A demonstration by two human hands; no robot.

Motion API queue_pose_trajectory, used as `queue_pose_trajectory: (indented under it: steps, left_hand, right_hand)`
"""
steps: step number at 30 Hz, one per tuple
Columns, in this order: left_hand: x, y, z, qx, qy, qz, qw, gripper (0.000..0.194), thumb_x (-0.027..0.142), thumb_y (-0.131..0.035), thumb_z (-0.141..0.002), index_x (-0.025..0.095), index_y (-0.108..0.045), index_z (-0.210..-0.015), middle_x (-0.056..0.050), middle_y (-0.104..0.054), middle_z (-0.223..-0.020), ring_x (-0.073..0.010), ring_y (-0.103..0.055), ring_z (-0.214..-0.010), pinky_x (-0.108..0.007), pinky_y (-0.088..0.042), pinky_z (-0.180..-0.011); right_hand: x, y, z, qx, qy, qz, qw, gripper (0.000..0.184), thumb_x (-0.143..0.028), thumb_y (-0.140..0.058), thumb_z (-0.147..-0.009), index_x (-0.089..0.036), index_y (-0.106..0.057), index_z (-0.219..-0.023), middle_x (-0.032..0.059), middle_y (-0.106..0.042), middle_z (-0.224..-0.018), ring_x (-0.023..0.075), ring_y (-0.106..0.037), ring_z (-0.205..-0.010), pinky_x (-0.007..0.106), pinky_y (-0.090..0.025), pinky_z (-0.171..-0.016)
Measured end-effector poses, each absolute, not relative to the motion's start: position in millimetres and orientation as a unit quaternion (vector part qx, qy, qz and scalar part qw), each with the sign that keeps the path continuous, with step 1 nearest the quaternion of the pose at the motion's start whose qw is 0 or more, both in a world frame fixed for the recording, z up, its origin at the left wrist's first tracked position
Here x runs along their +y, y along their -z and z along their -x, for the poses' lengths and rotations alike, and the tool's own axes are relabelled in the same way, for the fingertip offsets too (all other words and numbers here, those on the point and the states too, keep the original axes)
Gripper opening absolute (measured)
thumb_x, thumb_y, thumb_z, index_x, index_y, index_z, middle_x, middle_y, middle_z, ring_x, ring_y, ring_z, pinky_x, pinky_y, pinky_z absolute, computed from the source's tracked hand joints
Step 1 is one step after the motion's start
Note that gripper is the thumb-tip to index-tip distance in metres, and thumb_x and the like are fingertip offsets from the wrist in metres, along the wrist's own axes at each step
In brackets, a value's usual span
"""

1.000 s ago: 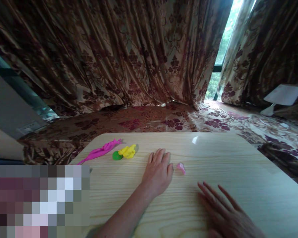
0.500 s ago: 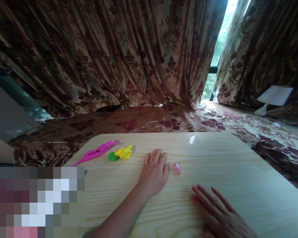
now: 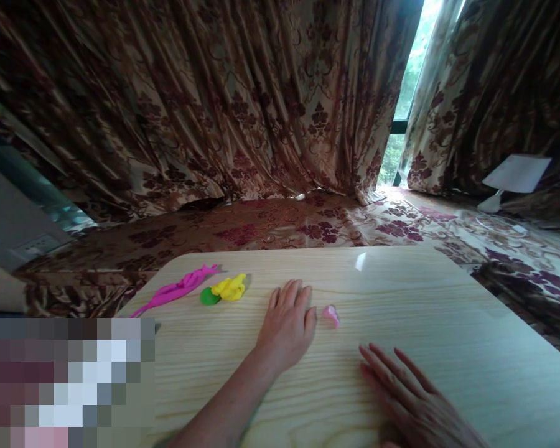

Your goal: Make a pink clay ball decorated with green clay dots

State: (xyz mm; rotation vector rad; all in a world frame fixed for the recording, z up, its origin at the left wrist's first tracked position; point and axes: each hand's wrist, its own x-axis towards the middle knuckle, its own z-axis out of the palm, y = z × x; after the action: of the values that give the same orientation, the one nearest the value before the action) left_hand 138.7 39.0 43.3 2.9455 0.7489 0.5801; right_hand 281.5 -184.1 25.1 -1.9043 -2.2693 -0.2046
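My left hand (image 3: 285, 330) lies palm down on the pale wooden table (image 3: 448, 292), fingers stretched out and a little apart. Just right of its thumb is a small pink lump (image 3: 331, 315) with a whitish part, apart from the hand. Nearer the front edge, my right hand (image 3: 413, 392) is flat with long straight fingers, holding nothing that I can see; its thumb side is partly cut off by the frame. A crumpled yellow soft piece (image 3: 231, 287) touches a green round piece (image 3: 210, 296) to the left. Beyond them stretches a long, twisted magenta piece (image 3: 180, 288), like modelling clay.
A patterned cloth-covered ledge (image 3: 261, 224) runs behind the table, under heavy floral curtains (image 3: 270, 99). At the right stands a white lamp (image 3: 516, 174) with its cord. A blurred-out patch covers the lower left corner. Light reflects near the table's far edge.
The view has shifted very slightly. Both hands keep the same flat pose, and the coloured pieces stay where they were on the table.
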Motion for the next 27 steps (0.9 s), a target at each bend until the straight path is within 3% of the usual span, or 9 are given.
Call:
queue_pose_trajectory:
  steps: [4,7,11,14,18,21,25,27]
  left_hand:
    - [38,-44,-140,0.24,-0.184,-0.953,0.023,0.039,0.03,-0.035,-0.091,0.017,-0.045,-0.126,-0.013,-0.042,-0.137,-0.0255,-0.033,-0.13,-0.05,-0.023,-0.108]
    - [37,-45,-139,0.239,-0.18,-0.954,0.023,0.04,0.031,-0.034,-0.091,0.017,-0.045,-0.127,-0.013,-0.042,-0.137,-0.0252,-0.033,-0.13,-0.049,-0.024,-0.108]
    - [38,-45,-138,0.242,-0.179,-0.954,0.021,0.04,0.031,-0.033,-0.091,0.018,-0.044,-0.127,-0.012,-0.042,-0.137,-0.0247,-0.032,-0.13,-0.049,-0.024,-0.108]
    - [39,-44,-138,0.243,-0.179,-0.953,0.022,0.04,0.031,-0.034,-0.091,0.018,-0.044,-0.128,-0.012,-0.041,-0.138,-0.0246,-0.031,-0.131,-0.049,-0.023,-0.109]
    - [39,-44,-140,0.238,-0.181,-0.954,0.021,0.04,0.03,-0.034,-0.091,0.018,-0.044,-0.127,-0.012,-0.042,-0.137,-0.0246,-0.032,-0.13,-0.049,-0.024,-0.109]
    - [38,-44,-139,0.235,-0.182,-0.955,0.02,0.039,0.03,-0.034,-0.091,0.018,-0.045,-0.127,-0.012,-0.042,-0.137,-0.0245,-0.033,-0.13,-0.049,-0.024,-0.108]
    - [37,-45,-139,0.237,-0.184,-0.954,0.022,0.039,0.031,-0.034,-0.091,0.018,-0.044,-0.127,-0.012,-0.042,-0.137,-0.0243,-0.033,-0.13,-0.049,-0.024,-0.108]
    - [38,-44,-139,0.24,-0.184,-0.953,0.022,0.039,0.031,-0.034,-0.091,0.018,-0.044,-0.127,-0.012,-0.042,-0.137,-0.0245,-0.033,-0.13,-0.049,-0.024,-0.109]
  right_hand:
    - [-143,-37,-311,-0.669,0.022,0.738,0.088,0.055,-0.036,-0.036,-0.092,-0.019,-0.025,-0.143,0.0077,-0.023,-0.148,0.0232,-0.02,-0.137,0.047,-0.019,-0.11]
    - [-102,-52,-340,-0.625,0.026,0.774,0.098,0.052,-0.036,-0.026,-0.095,-0.011,-0.03,-0.141,0.0169,-0.028,-0.145,0.0296,-0.024,-0.135,0.057,-0.024,-0.104]
    - [-134,-53,-317,-0.673,0.009,0.734,0.09,0.05,-0.036,-0.036,-0.092,-0.02,-0.033,-0.14,0.0074,-0.033,-0.145,0.0245,-0.026,-0.135,0.049,-0.021,-0.109]
    - [-175,-47,-287,-0.747,0.008,0.655,0.114,0.064,-0.039,-0.044,-0.089,-0.022,-0.02,-0.145,0.0042,-0.025,-0.148,0.0236,-0.023,-0.136,0.044,-0.025,-0.11]
    - [-151,-51,-303,-0.705,0.001,0.702,0.097,0.052,-0.031,-0.036,-0.093,-0.02,-0.027,-0.143,0.0058,-0.027,-0.147,0.0233,-0.023,-0.136,0.049,-0.022,-0.11]
    - [-113,-57,-330,-0.653,0.018,0.749,0.109,0.048,-0.03,-0.03,-0.095,-0.011,-0.036,-0.138,0.0148,-0.029,-0.145,0.0291,-0.024,-0.135,0.056,-0.022,-0.106]
    - [-139,-54,-309,-0.698,0.011,0.709,0.1,0.05,-0.031,-0.038,-0.092,-0.019,-0.032,-0.14,0.0068,-0.032,-0.145,0.0232,-0.026,-0.135,0.047,-0.02,-0.111]
    - [-169,-49,-287,-0.766,0.016,0.637,0.091,0.059,-0.037,-0.044,-0.09,-0.019,-0.026,-0.143,0.006,-0.027,-0.147,0.0238,-0.024,-0.135,0.043,-0.021,-0.111]
